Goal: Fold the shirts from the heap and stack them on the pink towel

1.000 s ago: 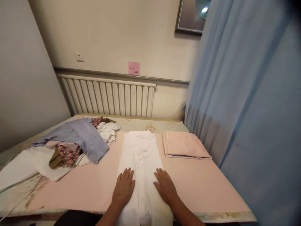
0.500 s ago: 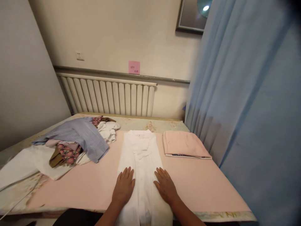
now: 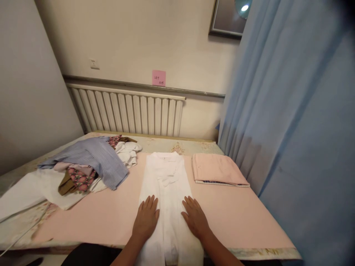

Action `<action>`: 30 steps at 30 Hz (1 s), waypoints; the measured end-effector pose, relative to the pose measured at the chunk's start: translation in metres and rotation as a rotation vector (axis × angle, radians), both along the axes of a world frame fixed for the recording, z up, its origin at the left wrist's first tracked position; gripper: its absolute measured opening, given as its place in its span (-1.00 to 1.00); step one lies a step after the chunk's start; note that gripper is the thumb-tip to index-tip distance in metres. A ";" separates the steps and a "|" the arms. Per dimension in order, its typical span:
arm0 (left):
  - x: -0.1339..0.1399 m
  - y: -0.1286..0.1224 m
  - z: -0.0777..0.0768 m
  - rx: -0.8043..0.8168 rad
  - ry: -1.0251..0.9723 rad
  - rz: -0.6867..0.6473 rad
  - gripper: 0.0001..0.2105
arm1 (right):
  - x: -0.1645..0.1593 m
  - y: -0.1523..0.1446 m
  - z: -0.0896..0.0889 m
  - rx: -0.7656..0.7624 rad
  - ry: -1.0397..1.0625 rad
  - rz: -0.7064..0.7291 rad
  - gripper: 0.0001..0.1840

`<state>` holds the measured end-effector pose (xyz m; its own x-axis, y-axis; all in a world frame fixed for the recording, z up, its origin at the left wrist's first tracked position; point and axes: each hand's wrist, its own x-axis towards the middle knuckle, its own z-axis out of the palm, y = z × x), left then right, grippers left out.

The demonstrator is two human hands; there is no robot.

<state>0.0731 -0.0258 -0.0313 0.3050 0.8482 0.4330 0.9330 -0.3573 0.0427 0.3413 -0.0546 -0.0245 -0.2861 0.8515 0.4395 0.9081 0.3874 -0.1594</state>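
A white shirt (image 3: 168, 192) lies lengthwise on a pink cloth (image 3: 111, 214), its collar at the far end and its lower part reaching the near edge. My left hand (image 3: 146, 217) rests flat on the shirt's left side, fingers stretched out. On the opposite side, my right hand (image 3: 195, 217) lies flat too, fingers pointing away from me. Neither hand grips the fabric. The shirt's near end runs out of view at the bottom.
To the left is a loose heap of clothes, with a blue striped garment (image 3: 91, 153) on top and a white garment (image 3: 36, 188) below. Folded pink fabric (image 3: 219, 168) lies at right. A blue curtain (image 3: 280, 92) hangs along the right; a radiator (image 3: 124, 111) stands behind.
Both hands stay flat in the same places on the shirt. Only the view has shifted very slightly.
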 end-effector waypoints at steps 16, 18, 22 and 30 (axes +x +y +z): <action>0.003 -0.058 -0.005 -0.046 0.033 -0.111 -0.53 | -0.002 -0.054 0.010 -0.114 -0.049 0.105 -0.43; -0.001 -0.074 -0.009 -0.031 -0.020 -0.137 -0.54 | 0.002 -0.069 0.005 -0.101 -0.035 0.128 -0.39; -0.021 -0.105 -0.018 -0.032 -0.307 -0.087 -0.62 | 0.011 -0.099 -0.007 -0.085 0.108 0.153 -0.44; -0.060 -0.129 -0.041 -0.579 -1.126 0.484 -0.44 | 0.030 -0.143 -0.005 -0.351 0.926 -0.391 -0.63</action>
